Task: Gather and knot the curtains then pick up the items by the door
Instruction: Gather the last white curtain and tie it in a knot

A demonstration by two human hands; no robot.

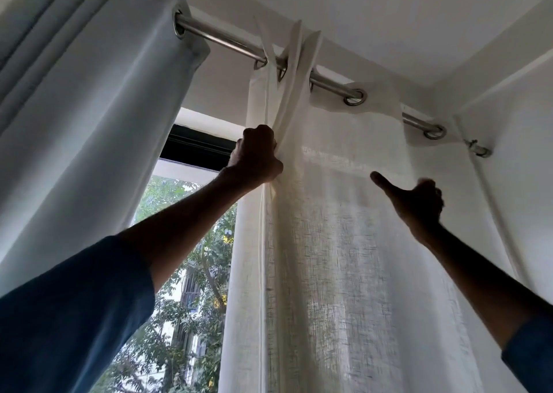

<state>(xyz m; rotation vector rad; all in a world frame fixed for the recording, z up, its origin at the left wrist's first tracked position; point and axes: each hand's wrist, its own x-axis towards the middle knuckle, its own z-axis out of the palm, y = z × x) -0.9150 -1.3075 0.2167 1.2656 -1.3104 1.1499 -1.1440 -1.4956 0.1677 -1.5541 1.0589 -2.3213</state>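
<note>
A white sheer curtain hangs by metal rings from a steel rod above me. My left hand is raised and grips a bunch of gathered folds at the curtain's left edge, just under the rod. My right hand is up against the flat spread part of the curtain further right. Its thumb sticks out to the left and its fingers are curled. The hand is blurred, and whether the fingers hold fabric does not show. A thicker pale blue curtain hangs bunched on the same rod at the left.
Between the two curtains a window shows trees and a building outside. The rod ends at a wall bracket on the right, beside a white wall. The ceiling is close above. The door and the items by it are out of view.
</note>
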